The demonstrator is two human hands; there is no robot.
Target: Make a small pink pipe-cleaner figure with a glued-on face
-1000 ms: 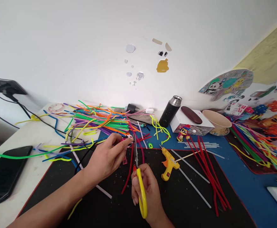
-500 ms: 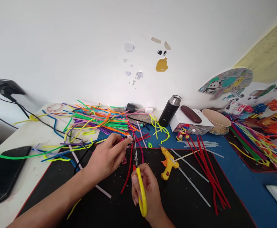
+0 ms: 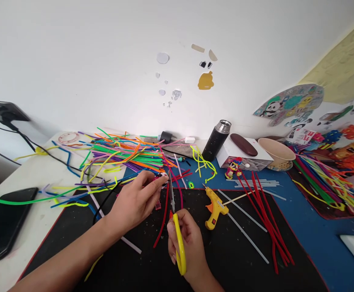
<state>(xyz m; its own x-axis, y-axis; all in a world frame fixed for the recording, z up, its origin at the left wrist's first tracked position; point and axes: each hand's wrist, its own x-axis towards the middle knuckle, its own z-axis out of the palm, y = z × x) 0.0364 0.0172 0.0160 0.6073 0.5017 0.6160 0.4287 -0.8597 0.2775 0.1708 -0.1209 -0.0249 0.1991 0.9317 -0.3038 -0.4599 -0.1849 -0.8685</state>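
My left hand [image 3: 136, 200] pinches a small pink pipe-cleaner piece [image 3: 158, 177] between thumb and fingers above the black mat [image 3: 240, 259]. My right hand [image 3: 189, 245] is closed on the yellow handles of a pair of scissors [image 3: 177, 231], whose blades point up to the pink piece at my left fingertips. A dark red pipe cleaner [image 3: 163, 221] lies on the mat between both hands.
A heap of coloured pipe cleaners [image 3: 125, 156] lies behind my left hand. A yellow glue gun [image 3: 215, 207], clear glue sticks [image 3: 246, 235] and red pipe cleaners [image 3: 265, 219] lie to the right. A black flask [image 3: 216, 140], white box [image 3: 244, 156], bowl [image 3: 276, 154] and phone [image 3: 3, 223] stand around.
Hands and scissors hold almost the same pose; the view has shifted slightly, nothing else moved.
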